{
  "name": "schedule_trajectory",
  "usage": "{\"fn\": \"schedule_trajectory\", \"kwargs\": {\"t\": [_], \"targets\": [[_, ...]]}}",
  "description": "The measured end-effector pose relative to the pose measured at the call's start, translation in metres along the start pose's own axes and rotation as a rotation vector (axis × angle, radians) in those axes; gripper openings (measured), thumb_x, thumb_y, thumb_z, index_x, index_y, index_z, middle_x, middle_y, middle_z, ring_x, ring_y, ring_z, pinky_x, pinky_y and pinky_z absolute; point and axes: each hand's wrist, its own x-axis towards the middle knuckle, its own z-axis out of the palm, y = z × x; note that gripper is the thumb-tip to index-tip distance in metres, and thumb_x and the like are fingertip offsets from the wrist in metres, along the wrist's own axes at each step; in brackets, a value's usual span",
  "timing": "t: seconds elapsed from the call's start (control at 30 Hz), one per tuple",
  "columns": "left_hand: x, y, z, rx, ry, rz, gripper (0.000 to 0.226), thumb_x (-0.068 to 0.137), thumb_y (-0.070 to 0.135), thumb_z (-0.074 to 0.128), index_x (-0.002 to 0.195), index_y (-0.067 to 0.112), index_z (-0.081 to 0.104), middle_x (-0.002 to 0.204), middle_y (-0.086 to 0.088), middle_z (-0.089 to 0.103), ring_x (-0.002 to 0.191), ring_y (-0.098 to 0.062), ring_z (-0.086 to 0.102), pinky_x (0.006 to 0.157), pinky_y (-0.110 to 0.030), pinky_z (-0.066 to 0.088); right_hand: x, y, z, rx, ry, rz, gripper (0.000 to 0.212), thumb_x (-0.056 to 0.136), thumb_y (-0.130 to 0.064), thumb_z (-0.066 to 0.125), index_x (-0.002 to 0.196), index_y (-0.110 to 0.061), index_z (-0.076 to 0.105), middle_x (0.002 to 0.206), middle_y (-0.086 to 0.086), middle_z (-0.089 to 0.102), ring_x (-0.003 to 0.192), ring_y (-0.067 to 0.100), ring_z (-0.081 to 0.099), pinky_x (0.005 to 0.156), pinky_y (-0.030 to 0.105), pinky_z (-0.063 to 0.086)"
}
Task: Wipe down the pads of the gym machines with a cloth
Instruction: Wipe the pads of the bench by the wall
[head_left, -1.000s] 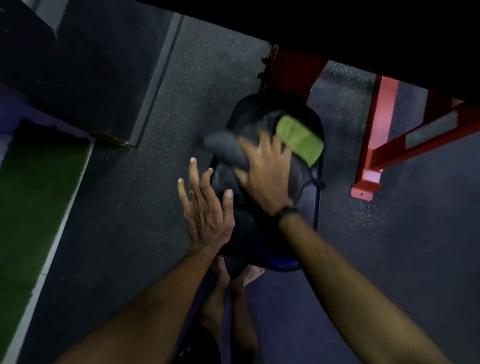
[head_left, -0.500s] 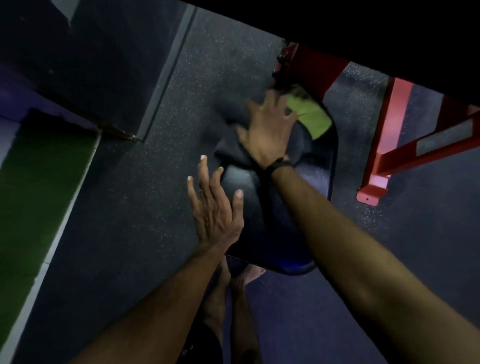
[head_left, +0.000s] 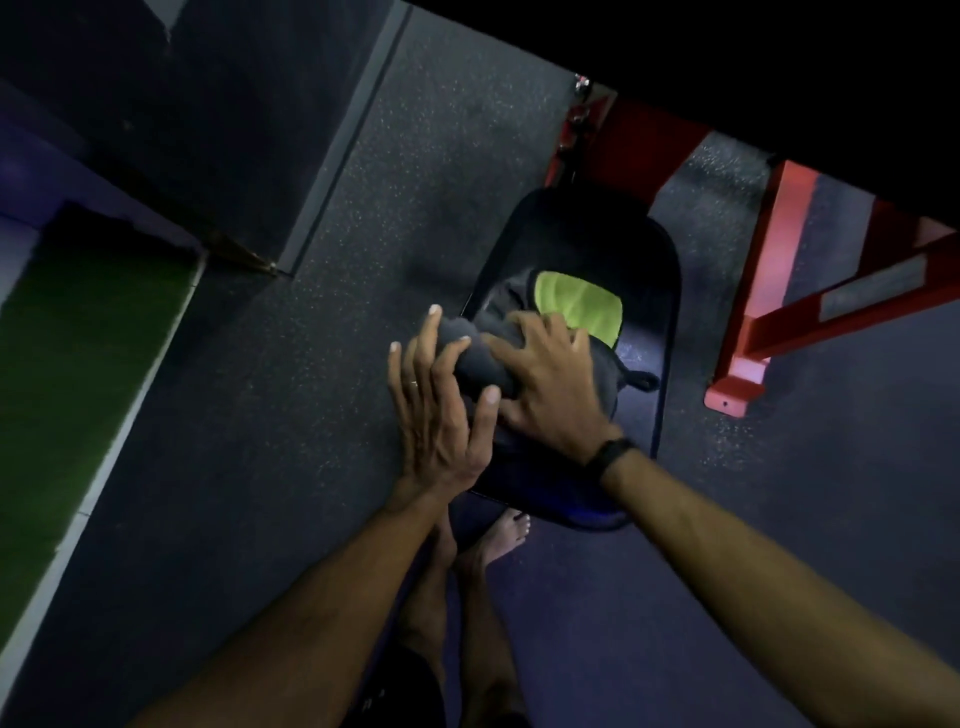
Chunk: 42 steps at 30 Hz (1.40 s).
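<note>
A strip of green turf (head_left: 78, 374) borders speckled rubber flooring (head_left: 291, 415), open beside the machine. The left hand (head_left: 441, 410), fingers spread, touches a grey-and-lime cloth (head_left: 566, 312) at the black seat pad (head_left: 597, 234)'s left edge; the right hand (head_left: 550, 384) presses it flat, fingers loosely splayed. Red frame legs (head_left: 769, 291) stand near the pad's right edge.

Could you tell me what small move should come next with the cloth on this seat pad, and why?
Probably sweep the cloth toward the pad's near end. The right hand presses it mid-pad, the left hand sits at the pad's edge, and the near end lies uncovered.
</note>
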Motion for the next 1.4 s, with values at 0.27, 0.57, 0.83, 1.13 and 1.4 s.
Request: {"fn": "schedule_trajectory", "kwargs": {"t": [0.27,0.57,0.83,1.13,1.4], "targets": [[0.033,-0.019,-0.016,0.028,0.022,0.021,0.048,0.097,0.036,0.043,0.135,0.007,0.047,0.158,-0.018,0.034,0.144,-0.029,0.038,0.121,-0.056,0.007,0.088,0.062,-0.016,-0.105,0.236,0.601,0.055,0.086,-0.052,0.058,0.131,-0.021,0.060,0.135,0.021,0.049,0.131,0.044,0.040,0.098,0.059,0.036],[0.024,-0.003,-0.021,-0.065,-0.018,-0.021,0.046,0.097,0.040,0.040,0.137,0.019,0.036,0.157,-0.012,0.037,0.138,-0.022,0.047,0.121,-0.052,0.005,-0.046,-0.009,0.008,-0.069,0.076,0.104,0.060,0.066,-0.045,0.064,0.123,-0.029,0.060,0.111,0.011,0.053,0.090,0.033,0.052,0.071,0.044,0.040],[0.024,-0.005,-0.013,-0.030,-0.015,-0.050,0.051,0.098,0.040,0.036,0.132,0.006,0.051,0.155,-0.012,0.040,0.138,-0.014,0.043,0.120,-0.054,0.007,0.033,0.097,-0.020,-0.127,0.264,0.668,0.058,0.087,-0.063,0.050,0.135,-0.030,0.055,0.134,0.015,0.046,0.129,0.039,0.039,0.092,0.054,0.040],[0.013,-0.021,-0.036,-0.015,0.002,-0.132,0.049,0.099,0.038,0.036,0.131,0.006,0.052,0.153,-0.011,0.043,0.134,-0.014,0.045,0.119,-0.054,0.010,-0.149,0.004,0.014,-0.045,0.227,0.166,0.062,0.081,-0.060,0.061,0.139,-0.036,0.051,0.134,0.009,0.051,0.116,0.037,0.047,0.092,0.052,0.035],[0.005,-0.049,-0.054,-0.026,0.136,-0.177,0.041,0.101,0.034,0.037,0.126,0.007,0.056,0.147,-0.009,0.051,0.130,-0.002,0.043,0.117,-0.052,0.016,-0.041,-0.104,0.052,-0.193,0.220,-0.091,0.045,0.095,-0.033,0.053,0.140,-0.029,0.055,0.146,0.011,0.052,0.122,0.036,0.050,0.092,0.054,0.040]]}}
